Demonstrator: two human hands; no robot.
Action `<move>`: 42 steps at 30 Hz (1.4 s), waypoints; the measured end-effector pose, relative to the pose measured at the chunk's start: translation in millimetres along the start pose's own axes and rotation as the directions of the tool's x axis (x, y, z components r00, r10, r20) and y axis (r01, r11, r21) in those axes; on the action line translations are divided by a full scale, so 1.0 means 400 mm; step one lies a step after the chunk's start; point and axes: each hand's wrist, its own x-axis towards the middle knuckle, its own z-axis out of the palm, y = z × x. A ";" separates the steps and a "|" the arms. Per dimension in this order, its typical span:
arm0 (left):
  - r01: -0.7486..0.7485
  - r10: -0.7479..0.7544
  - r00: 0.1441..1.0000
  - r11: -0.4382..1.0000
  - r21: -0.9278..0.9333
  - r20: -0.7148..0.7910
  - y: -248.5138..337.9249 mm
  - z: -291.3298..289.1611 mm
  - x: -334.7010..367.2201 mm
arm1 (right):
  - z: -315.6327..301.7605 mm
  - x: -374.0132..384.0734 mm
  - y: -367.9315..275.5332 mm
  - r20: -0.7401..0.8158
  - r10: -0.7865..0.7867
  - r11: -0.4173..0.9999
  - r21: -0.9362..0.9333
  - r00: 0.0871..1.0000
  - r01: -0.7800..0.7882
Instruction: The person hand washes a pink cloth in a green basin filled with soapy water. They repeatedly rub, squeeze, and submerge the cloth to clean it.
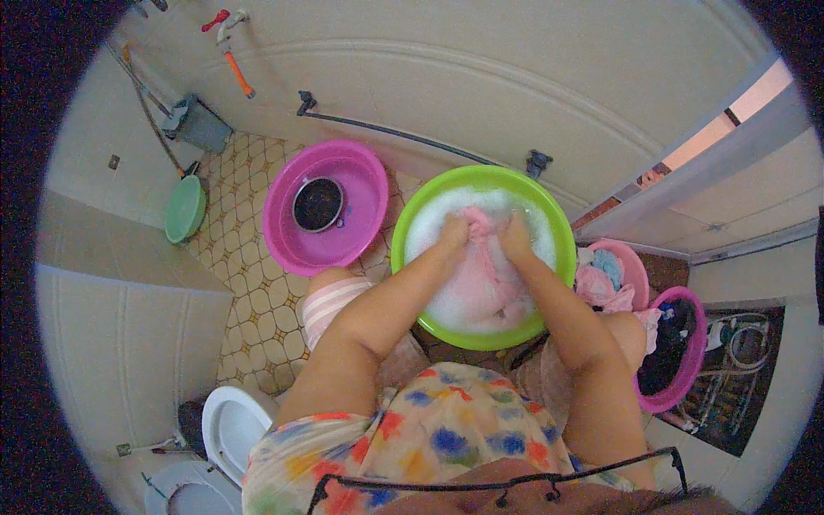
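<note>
A wide green basin point(568, 236) in front of me holds white suds and a soaked pink cloth point(485, 287), whose exact kind I cannot make out. My left hand point(457, 229) is closed on a bunched part of the cloth near the middle of the basin. Just to its right, my right hand point(515, 236) also grips the gathered cloth, its fingers partly hidden by suds. Between both hands the fabric is bunched up, and the rest spreads toward me in the foam.
Left of the green basin stands a pink basin point(283, 232) with a dark round vessel point(318, 204) in it. On the right are a pink tub point(637, 273) of clothes and a magenta tub point(697, 343) of dark laundry. A toilet point(225, 429) is at lower left; a tap point(227, 34) is on the wall.
</note>
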 end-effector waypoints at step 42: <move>-0.145 -0.150 0.912 0.753 0.642 0.381 0.232 0.159 -0.322 | -0.306 -0.063 -0.249 0.378 -0.138 0.641 0.739 0.916 -0.208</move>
